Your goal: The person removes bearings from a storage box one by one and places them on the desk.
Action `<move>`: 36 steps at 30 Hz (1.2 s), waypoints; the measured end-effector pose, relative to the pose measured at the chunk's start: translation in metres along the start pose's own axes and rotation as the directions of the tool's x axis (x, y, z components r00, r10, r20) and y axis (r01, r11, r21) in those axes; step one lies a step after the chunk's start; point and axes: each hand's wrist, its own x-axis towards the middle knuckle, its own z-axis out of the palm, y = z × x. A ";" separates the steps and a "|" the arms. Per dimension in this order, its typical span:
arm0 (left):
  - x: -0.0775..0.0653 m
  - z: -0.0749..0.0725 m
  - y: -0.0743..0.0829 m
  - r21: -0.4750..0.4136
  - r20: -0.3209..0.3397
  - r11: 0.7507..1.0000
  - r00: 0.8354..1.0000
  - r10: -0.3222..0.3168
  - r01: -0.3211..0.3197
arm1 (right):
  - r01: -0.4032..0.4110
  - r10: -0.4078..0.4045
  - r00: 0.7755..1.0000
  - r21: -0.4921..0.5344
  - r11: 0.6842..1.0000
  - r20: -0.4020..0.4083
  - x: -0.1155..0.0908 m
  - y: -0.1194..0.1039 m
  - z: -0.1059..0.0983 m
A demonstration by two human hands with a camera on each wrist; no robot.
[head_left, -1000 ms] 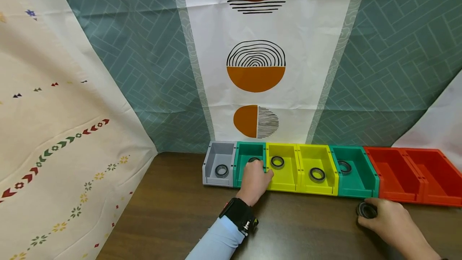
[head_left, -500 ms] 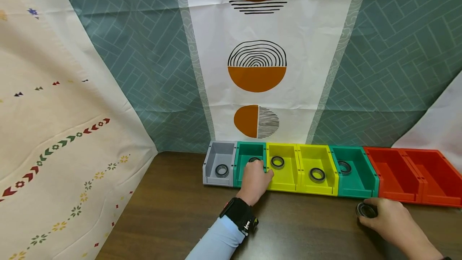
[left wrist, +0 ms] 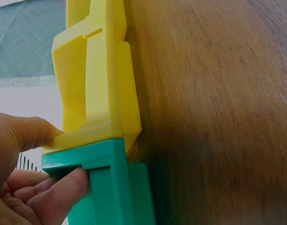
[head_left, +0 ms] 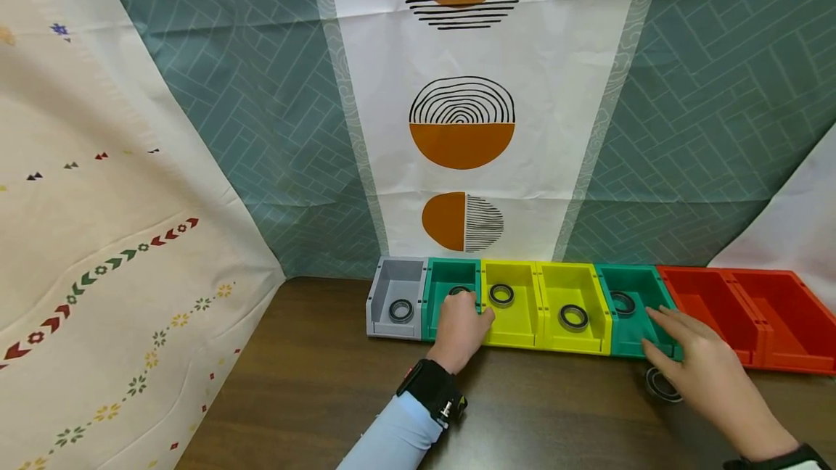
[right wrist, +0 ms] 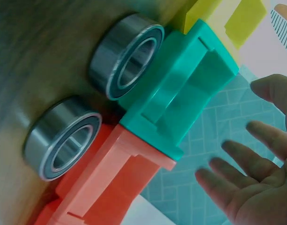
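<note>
My left hand point(head_left: 459, 326) pinches the adjoining walls of the left green bin point(left wrist: 99, 154) and a yellow bin point(left wrist: 101, 93), thumb on the yellow side and fingers inside the green one. My right hand point(head_left: 708, 368) is spread in the air before the right green bin point(head_left: 643, 328), holding nothing. Below it on the table lies a ball bearing point(head_left: 662, 385). The right wrist view shows two ball bearings there, one by the green bin point(right wrist: 127, 56) and another bearing point(right wrist: 62, 138) by a red bin point(right wrist: 94, 183); the head view hides the second behind the hand.
The joined row runs from a grey bin point(head_left: 400, 281) to red bins point(head_left: 784, 310) at the right. Single bearings lie in the grey, green and yellow bins, such as this bearing point(head_left: 573, 318). Patterned cloth point(head_left: 313, 187) hangs behind the brown table point(head_left: 294, 397).
My right hand has let go of the bearing on the table, opened its fingers and risen toward the right green bin. My left hand has stayed in place.
</note>
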 end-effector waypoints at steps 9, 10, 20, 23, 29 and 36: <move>0.000 0.001 -0.001 0.000 -0.020 1.000 1.000 0.016 -0.016 | 0.058 -0.058 0.998 0.006 0.998 0.001 0.013 0.001 0.007; 0.000 0.001 -0.002 0.002 -0.021 1.000 1.000 0.018 -0.018 | 0.053 -0.053 0.999 0.003 0.999 0.009 0.015 0.001 0.007; 0.000 0.001 -0.001 0.012 -0.014 1.000 1.000 0.015 -0.015 | 0.036 -0.036 0.997 0.004 0.999 0.070 0.033 0.011 0.014; 0.000 0.001 -0.001 0.013 -0.011 1.000 1.000 0.011 -0.010 | 0.033 -0.033 0.994 -0.005 0.999 0.109 0.037 0.014 0.018; 0.000 0.001 0.000 0.012 -0.002 1.000 1.000 -0.004 0.004 | 0.028 -0.023 0.987 -0.035 0.999 0.159 0.045 0.023 0.028; -0.001 0.001 0.000 0.013 -0.021 1.000 1.000 0.018 -0.018 | 0.024 -0.012 0.975 -0.052 0.998 0.221 0.051 0.026 0.036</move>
